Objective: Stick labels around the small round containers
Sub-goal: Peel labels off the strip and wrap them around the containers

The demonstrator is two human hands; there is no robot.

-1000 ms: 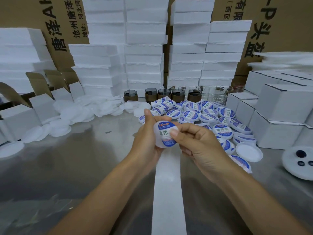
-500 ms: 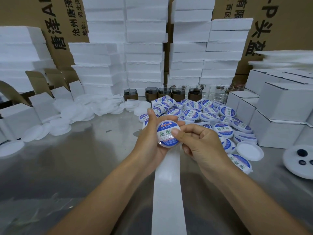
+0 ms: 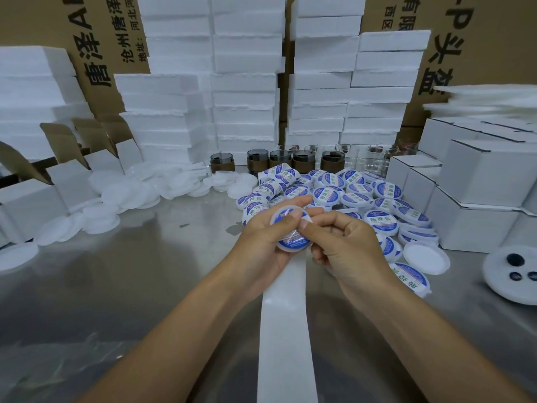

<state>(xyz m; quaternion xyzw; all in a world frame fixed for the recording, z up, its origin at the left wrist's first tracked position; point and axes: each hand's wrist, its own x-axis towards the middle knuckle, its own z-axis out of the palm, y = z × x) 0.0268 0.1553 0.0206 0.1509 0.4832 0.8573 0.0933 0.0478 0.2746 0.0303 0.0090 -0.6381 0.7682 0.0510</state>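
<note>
A small round container, gripped in the left hand over the bench's middle, has its label pinched down by the right hand. Labelled containers heap toward the far edge; plain white rounds at far left apparently await labels.

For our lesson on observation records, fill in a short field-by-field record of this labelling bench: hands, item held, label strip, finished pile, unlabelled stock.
Left hand: grips the held container from its left side
Right hand: thumb and forefinger pinch the same container
Held container: round, white, blue label on its face
Backing strip: white, runs from under the hands toward the camera
Labelled pile: on the table, behind and right of the hands
Plain white rounds: heaped far left
</note>
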